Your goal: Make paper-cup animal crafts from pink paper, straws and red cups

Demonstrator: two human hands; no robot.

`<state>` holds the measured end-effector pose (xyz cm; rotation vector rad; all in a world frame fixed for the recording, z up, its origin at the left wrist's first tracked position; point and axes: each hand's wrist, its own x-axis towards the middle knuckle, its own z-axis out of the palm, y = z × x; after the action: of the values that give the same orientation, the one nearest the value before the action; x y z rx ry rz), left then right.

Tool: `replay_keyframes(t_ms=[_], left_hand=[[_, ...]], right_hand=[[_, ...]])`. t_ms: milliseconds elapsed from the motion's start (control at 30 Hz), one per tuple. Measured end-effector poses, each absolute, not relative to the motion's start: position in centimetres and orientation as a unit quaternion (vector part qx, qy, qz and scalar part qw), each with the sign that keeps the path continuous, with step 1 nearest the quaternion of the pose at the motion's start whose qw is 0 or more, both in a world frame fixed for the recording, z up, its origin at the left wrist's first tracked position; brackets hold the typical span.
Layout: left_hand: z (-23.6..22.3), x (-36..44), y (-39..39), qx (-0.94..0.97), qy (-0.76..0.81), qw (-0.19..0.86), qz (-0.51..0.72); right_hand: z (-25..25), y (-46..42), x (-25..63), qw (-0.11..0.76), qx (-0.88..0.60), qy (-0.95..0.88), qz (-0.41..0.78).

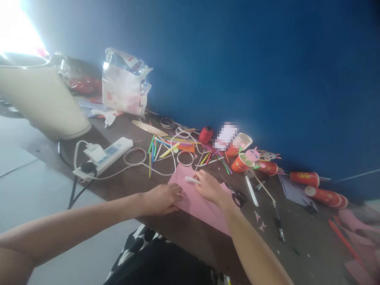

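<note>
A sheet of pink paper (204, 209) with cut-out notches along its far edge lies on the dark table in front of me. My left hand (162, 199) rests at its left edge, fingers curled and pressing the paper down. In my right hand (209, 186), above the sheet, is a small white stick-like object (192, 180), gripped between thumb and fingers and pointing left; its exact kind is not clear. Black-handled scissors (238, 198) lie just right of the paper, partly over its corner. Small pink scraps (261, 226) are scattered farther right.
A white power strip (111, 154) with plugs and cables lies left, near a large cream bin (44, 103). Coloured sticks (169, 150), a red thread spool (205, 135) and red paper cups (242, 162) line the back. A pen (278, 223) lies at right.
</note>
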<state>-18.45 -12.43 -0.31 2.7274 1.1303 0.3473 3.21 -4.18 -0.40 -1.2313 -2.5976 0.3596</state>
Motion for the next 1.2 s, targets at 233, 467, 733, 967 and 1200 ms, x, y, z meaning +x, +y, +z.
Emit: replay_keyframes(t_ms=[233, 467, 733, 967, 1200], left_hand=[[-1.1, -16.8, -11.9, 0.925, 0.346, 0.111, 0.111], [-2.0, -17.0, -11.8, 0.913, 0.367, 0.098, 0.146], [-2.1, -16.9, -12.0, 0.897, 0.394, 0.113, 0.166], [-1.7, -16.9, -12.1, 0.897, 0.404, 0.097, 0.151], [-1.2, -17.0, -12.1, 0.912, 0.387, 0.072, 0.114]], right_hand=[[2.1, -2.8, 8.8, 0.072, -0.555, -0.828, 0.035], [0.0, 0.1, -0.3, 0.141, -0.418, -0.896, 0.045], [1.6, 0.0, -1.7, 0.274, -0.405, -0.871, 0.056], [0.5, -5.8, 0.9, 0.151, -0.393, -0.907, 0.018], [-1.2, -4.8, -1.1, 0.091, -0.362, -0.927, 0.023]])
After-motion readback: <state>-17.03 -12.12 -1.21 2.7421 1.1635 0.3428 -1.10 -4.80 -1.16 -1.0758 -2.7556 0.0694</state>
